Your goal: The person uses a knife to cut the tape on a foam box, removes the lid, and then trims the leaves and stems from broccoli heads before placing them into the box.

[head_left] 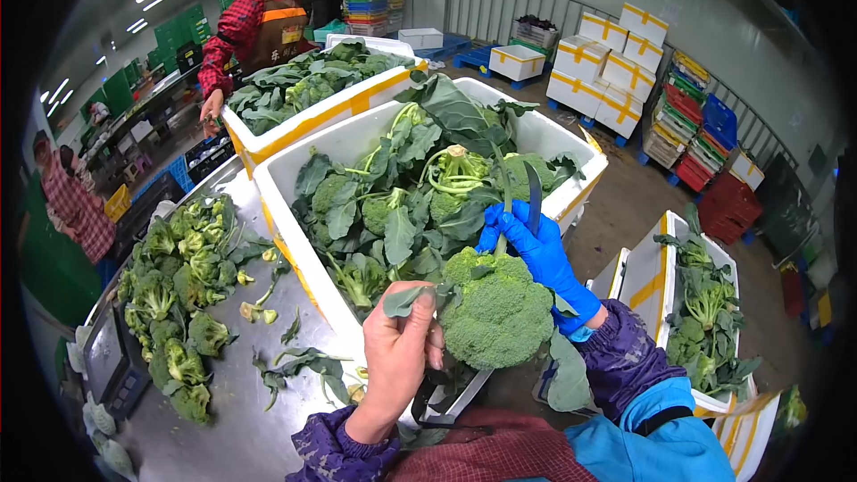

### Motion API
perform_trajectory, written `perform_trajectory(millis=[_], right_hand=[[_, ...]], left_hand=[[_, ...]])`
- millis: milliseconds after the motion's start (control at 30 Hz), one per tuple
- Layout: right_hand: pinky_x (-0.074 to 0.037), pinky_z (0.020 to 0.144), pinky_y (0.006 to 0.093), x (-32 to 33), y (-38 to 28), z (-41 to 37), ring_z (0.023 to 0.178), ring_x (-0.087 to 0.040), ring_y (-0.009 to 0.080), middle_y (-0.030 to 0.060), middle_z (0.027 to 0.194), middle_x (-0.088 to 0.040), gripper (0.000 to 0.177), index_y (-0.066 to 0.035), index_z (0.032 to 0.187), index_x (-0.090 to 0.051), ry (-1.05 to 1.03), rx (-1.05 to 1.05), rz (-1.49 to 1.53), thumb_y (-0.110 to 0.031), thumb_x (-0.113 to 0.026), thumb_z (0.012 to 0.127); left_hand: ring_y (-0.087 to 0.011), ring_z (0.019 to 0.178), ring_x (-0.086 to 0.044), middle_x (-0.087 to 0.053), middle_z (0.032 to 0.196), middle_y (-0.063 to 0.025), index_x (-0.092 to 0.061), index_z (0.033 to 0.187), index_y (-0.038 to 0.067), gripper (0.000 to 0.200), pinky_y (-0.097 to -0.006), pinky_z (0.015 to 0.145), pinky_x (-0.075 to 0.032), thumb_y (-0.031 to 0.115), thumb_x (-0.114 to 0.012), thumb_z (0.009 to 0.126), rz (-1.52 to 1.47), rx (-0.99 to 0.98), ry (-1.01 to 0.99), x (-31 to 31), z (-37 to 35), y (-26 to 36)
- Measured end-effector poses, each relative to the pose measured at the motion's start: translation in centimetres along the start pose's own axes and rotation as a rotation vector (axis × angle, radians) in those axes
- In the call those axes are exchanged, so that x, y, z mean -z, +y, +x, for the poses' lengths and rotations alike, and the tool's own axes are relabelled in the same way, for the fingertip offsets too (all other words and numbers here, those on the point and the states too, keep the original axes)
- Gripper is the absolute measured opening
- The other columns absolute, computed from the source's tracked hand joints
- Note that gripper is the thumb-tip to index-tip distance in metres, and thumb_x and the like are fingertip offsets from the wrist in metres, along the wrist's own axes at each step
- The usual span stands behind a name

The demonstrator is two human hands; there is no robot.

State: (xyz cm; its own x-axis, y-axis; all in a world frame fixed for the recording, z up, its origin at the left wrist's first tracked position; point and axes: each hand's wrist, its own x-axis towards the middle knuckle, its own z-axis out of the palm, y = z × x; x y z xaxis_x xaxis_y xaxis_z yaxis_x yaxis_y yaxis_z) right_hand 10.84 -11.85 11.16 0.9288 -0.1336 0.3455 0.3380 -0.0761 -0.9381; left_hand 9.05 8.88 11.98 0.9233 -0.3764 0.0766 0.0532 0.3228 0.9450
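Observation:
A large broccoli head (497,312) with leaves hangs in front of me, crown toward me. My right hand (549,263), in a blue glove, is closed round its stem, and a dark curved knife blade (534,198) sticks up from the same hand. Bare, my left hand (399,348) pinches a leaf (402,302) at the left side of the crown. Just beyond both hands stands a white foam box (287,180) full of leafy broccoli (393,205).
Trimmed broccoli (183,286) and leaf scraps (308,366) lie on the metal table (241,411) at left. A co-worker (259,27) stands behind a second filled box (308,125). Another broccoli box (656,281) is at right. Stacked foam boxes (607,62) stand farther back.

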Motion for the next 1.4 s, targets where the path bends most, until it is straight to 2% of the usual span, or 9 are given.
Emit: perform_trajectory(millis=[567, 800, 900, 1000, 1100, 1167, 1233, 1300, 1400], right_hand=[[-0.034, 0.048, 0.0190, 1.0, 0.7, -0.2, 0.054, -0.044, 0.0034, -0.0038, 0.066, -0.054, 0.020, -0.006, 0.092, -0.061, 0.321, -0.281, 0.242, -0.026, -0.058, 0.087], [-0.048, 0.066, 0.0247, -0.3, 1.8, -0.2, 0.076, -0.057, 0.0096, 0.0022, 0.087, -0.060, 0.028, -0.004, 0.108, -0.058, 0.173, -0.372, 0.226, -0.024, -0.055, 0.088], [-0.050, 0.080, 0.0291, -1.5, 1.8, -1.1, 0.089, -0.060, 0.0140, 0.0071, 0.106, -0.060, 0.033, -0.003, 0.120, -0.051, -0.129, -0.204, 0.333, -0.020, -0.047, 0.092], [-0.051, 0.078, 0.0302, -3.5, -1.5, -1.3, 0.087, -0.061, 0.0152, 0.0070, 0.104, -0.061, 0.032, -0.003, 0.118, -0.053, -0.012, -0.481, 0.528, -0.020, -0.045, 0.092], [-0.052, 0.074, 0.0295, -4.0, -1.6, -0.8, 0.083, -0.062, 0.0156, 0.0066, 0.097, -0.063, 0.031, -0.002, 0.114, -0.055, -0.015, -0.436, 0.414, -0.023, -0.048, 0.092], [-0.052, 0.071, 0.0289, -3.9, -1.2, -0.2, 0.081, -0.063, 0.0151, 0.0060, 0.093, -0.063, 0.031, -0.002, 0.111, -0.056, 0.010, -0.422, 0.393, -0.024, -0.050, 0.091], [-0.049, 0.058, 0.0254, -3.7, 0.0, 1.0, 0.074, -0.063, 0.0134, 0.0041, 0.083, -0.064, 0.026, -0.004, 0.101, -0.058, 0.083, -0.296, -0.070, -0.027, -0.054, 0.089], [-0.046, 0.053, 0.0237, -5.5, -1.9, 0.5, 0.071, -0.062, 0.0124, 0.0032, 0.079, -0.063, 0.024, -0.005, 0.097, -0.058, 0.089, -0.320, 0.075, -0.028, -0.055, 0.088], [-0.039, 0.042, 0.0190, -8.4, -3.5, -0.3, 0.065, -0.062, 0.0102, 0.0019, 0.075, -0.062, 0.023, -0.007, 0.093, -0.057, 0.061, -0.300, 0.213, -0.030, -0.055, 0.089]], left_hand=[[-0.0088, 0.041, -0.043, -0.052, 0.061, -0.0052, -0.049, 0.096, 0.006, 0.022, -0.0194, 0.037, -0.035, 0.028, -0.047, 0.094, -0.190, 0.028, 0.026, -1.7, 0.7, 0.9], [-0.0077, 0.056, -0.049, -0.054, 0.077, -0.0048, -0.050, 0.095, 0.002, 0.021, -0.0196, 0.042, -0.042, 0.023, -0.047, 0.094, -0.381, 0.013, 0.037, -0.7, 0.4, 2.0], [-0.0087, 0.064, -0.051, -0.053, 0.084, -0.0055, -0.048, 0.098, 0.002, 0.019, -0.0207, 0.048, -0.046, 0.020, -0.046, 0.094, -0.466, 0.016, 0.042, 0.2, 0.9, 2.6], [-0.0086, 0.065, -0.051, -0.053, 0.084, -0.0045, -0.048, 0.098, 0.002, 0.016, -0.0201, 0.052, -0.047, 0.018, -0.046, 0.094, -0.539, -0.001, 0.081, 1.0, 1.1, 2.8], [-0.0079, 0.066, -0.051, -0.052, 0.084, -0.0039, -0.048, 0.099, 0.002, 0.014, -0.0195, 0.051, -0.047, 0.015, -0.045, 0.094, -0.523, -0.003, 0.113, 1.9, 0.9, 2.8], [-0.0111, 0.080, -0.052, -0.050, 0.095, -0.0063, -0.045, 0.109, 0.002, 0.024, -0.0237, 0.064, -0.048, 0.014, -0.053, 0.089, -0.375, -0.099, 0.067, 2.6, 0.3, 2.6], [-0.0151, 0.089, -0.050, -0.047, 0.102, -0.0082, -0.040, 0.116, 0.002, 0.041, -0.0278, 0.074, -0.046, 0.017, -0.061, 0.083, -0.176, -0.250, 0.122, 2.9, -1.5, 2.6], [-0.0283, 0.112, -0.040, -0.036, 0.120, -0.0143, -0.026, 0.130, 0.002, 0.090, -0.0391, 0.097, -0.033, 0.028, -0.078, 0.062, 0.224, -0.399, 0.074, 3.9, -3.6, 1.6], [-0.0354, 0.123, -0.029, -0.031, 0.125, -0.0206, -0.020, 0.135, 0.002, 0.104, -0.0439, 0.102, -0.026, 0.033, -0.081, 0.057, 0.832, -0.555, 0.155, 4.0, -6.2, 0.6]])
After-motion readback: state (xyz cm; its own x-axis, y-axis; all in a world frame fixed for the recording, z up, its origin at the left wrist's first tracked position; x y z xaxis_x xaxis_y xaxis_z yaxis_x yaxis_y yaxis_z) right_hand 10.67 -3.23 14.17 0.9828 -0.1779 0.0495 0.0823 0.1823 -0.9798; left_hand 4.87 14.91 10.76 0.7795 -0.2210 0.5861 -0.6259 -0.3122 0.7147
